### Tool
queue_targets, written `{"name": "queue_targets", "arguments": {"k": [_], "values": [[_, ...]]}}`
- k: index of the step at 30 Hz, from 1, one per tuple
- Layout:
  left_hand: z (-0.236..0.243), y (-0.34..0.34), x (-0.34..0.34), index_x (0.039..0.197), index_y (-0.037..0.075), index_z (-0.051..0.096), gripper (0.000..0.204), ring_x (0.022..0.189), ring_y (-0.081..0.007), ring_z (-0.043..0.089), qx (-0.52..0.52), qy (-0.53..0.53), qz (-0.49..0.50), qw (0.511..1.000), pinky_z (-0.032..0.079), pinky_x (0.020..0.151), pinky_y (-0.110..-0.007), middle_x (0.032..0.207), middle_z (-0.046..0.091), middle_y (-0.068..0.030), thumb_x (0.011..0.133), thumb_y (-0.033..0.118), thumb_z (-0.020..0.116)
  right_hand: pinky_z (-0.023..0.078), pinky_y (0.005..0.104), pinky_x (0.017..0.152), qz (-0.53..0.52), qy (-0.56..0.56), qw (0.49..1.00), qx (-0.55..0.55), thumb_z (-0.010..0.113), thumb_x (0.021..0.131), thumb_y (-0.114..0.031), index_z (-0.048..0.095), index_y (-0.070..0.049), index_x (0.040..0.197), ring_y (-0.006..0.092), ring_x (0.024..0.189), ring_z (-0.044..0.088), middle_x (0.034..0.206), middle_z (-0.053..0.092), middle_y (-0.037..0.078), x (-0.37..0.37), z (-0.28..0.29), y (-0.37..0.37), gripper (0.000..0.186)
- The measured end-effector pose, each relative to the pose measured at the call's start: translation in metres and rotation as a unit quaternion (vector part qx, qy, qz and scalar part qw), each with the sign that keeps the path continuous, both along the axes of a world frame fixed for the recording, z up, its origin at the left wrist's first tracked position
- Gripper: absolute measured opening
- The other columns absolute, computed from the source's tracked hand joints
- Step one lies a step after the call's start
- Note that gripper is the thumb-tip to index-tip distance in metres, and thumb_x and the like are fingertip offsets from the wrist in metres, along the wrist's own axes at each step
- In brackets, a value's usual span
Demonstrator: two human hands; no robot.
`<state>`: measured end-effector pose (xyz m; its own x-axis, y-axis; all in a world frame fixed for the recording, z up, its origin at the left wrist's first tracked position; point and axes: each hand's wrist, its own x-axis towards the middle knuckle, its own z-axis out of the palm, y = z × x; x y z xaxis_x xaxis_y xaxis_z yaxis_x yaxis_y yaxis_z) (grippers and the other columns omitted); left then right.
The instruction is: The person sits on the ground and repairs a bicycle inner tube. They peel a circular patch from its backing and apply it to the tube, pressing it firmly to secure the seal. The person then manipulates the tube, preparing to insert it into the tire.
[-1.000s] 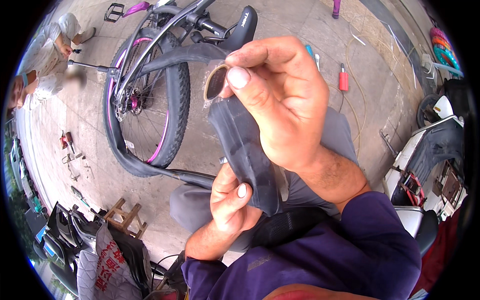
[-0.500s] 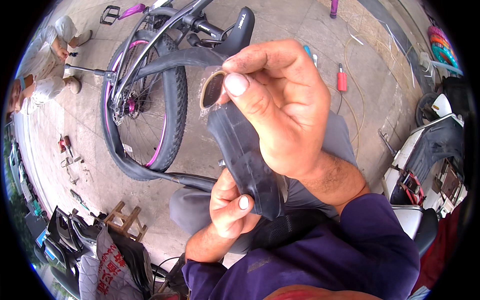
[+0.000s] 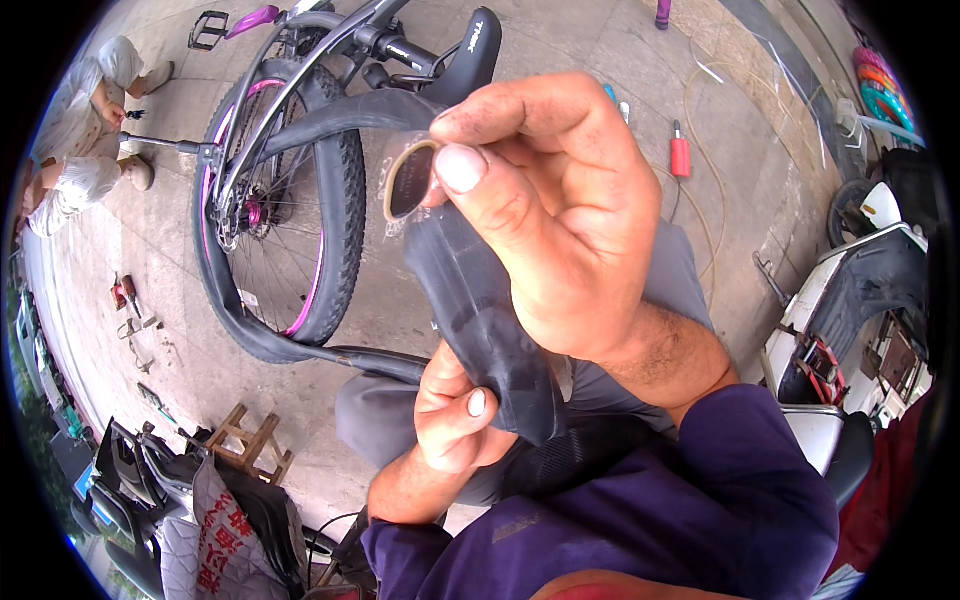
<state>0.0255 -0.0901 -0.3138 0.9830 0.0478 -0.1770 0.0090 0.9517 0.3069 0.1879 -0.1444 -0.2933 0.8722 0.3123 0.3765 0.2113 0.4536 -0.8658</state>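
My right hand (image 3: pixel 550 240) pinches a small oval patch (image 3: pixel 410 180), dark with a beige rim and clear film around it, between thumb and forefinger. The patch is held above a folded section of black inner tube (image 3: pixel 465 290). My left hand (image 3: pixel 450 420) grips that tube lower down, thumb pressed on its front. More of the tube runs back over the wheel (image 3: pixel 270 210) of an overturned bicycle, which has a pink rim and lies beyond my hands.
A crouching person (image 3: pixel 95 100) is at the upper left. Tools (image 3: pixel 130 300), a wooden stool (image 3: pixel 250 445) and parked scooters (image 3: pixel 120 500) are on the left. A red-handled tool (image 3: pixel 680 150) and a thin hose lie on the paving (image 3: pixel 740 160). A white scooter (image 3: pixel 840 320) stands at right.
My right hand and the patch have moved leftward in the picture, and the held tube has shifted slightly with them. Both grips stay the same.
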Motion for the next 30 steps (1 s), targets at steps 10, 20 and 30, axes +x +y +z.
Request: {"name": "queue_targets", "arguments": {"k": [10, 20, 30], "values": [[0.001, -0.001, -0.002, 0.142, 0.001, 0.046, 0.062, 0.109, -0.0324, 0.064, 0.018, 0.034, 0.002, 0.999, 0.054, 0.093, -0.045, 0.118, 0.064, -0.0197, 0.089, 0.023, 0.069, 0.053, 0.0255, 0.077, -0.007, 0.057, 0.998, 0.023, 0.066, 0.097, -0.003, 0.058, -0.001, 0.106, 0.0099, 0.085, 0.063, 0.095, 0.066, 0.004, -0.002, 0.000, 0.002, 0.012], [0.003, 0.005, -0.003, 0.143, 0.000, 0.046, 0.059, 0.104, -0.0328, 0.062, 0.013, 0.008, -0.032, 0.999, 0.051, 0.089, -0.043, 0.122, 0.060, -0.0219, 0.090, 0.016, 0.066, 0.055, 0.0272, 0.078, 0.004, -0.011, 1.000, 0.011, 0.062, 0.096, 0.006, 0.054, 0.004, 0.113, 0.0143, 0.085, 0.066, 0.103, 0.065, 0.012, -0.002, 0.001, 0.000, 0.019], [-0.005, 0.005, -0.008, 0.146, -0.001, 0.042, 0.062, 0.109, -0.0335, 0.061, -0.002, -0.017, -0.039, 0.999, 0.051, 0.091, -0.045, 0.127, 0.058, -0.0231, 0.090, 0.013, 0.064, 0.054, 0.0265, 0.079, 0.007, -0.005, 1.000, -0.010, 0.062, 0.096, 0.005, 0.053, 0.004, 0.113, 0.0139, 0.087, 0.066, 0.105, 0.064, 0.013, -0.004, 0.005, -0.004, 0.019]]}}
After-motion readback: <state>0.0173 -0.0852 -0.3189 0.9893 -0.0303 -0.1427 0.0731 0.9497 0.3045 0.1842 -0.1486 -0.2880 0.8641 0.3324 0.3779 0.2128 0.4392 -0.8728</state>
